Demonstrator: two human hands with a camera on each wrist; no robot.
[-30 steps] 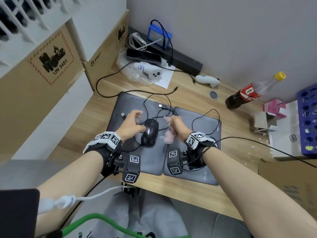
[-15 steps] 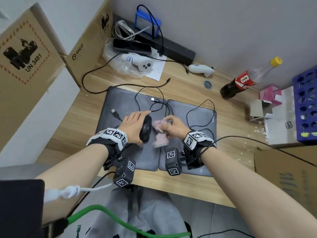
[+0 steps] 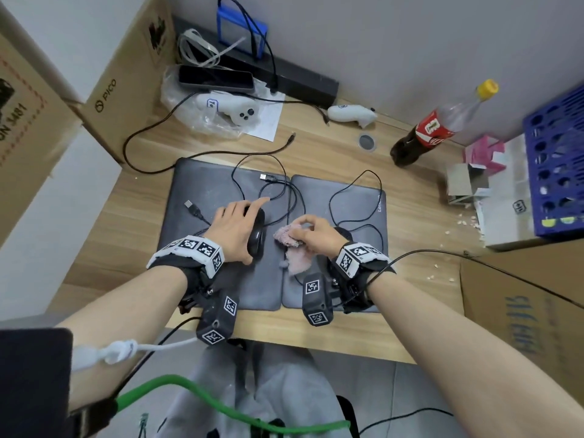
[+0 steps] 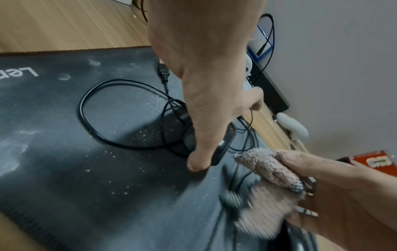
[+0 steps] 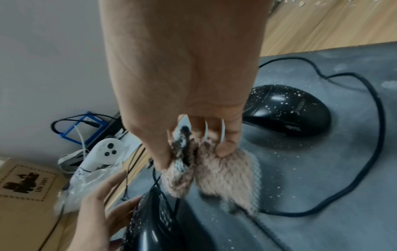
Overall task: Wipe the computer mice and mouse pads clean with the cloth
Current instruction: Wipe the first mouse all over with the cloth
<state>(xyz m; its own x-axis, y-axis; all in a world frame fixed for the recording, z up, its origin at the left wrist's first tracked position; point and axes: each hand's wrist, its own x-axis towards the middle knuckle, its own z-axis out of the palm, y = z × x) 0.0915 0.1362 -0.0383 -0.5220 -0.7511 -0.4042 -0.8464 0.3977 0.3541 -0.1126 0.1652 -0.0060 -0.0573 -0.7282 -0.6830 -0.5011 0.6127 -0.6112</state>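
Left hand: fingers curled over the black mouse, tipped on its side on the left mouse pad; a second ago it lay flat. Right hand: fingers pinching the pink cloth, at 3 o'clock of that mouse, nearer it than before. Second mouse: speckled, on the right mouse pad.
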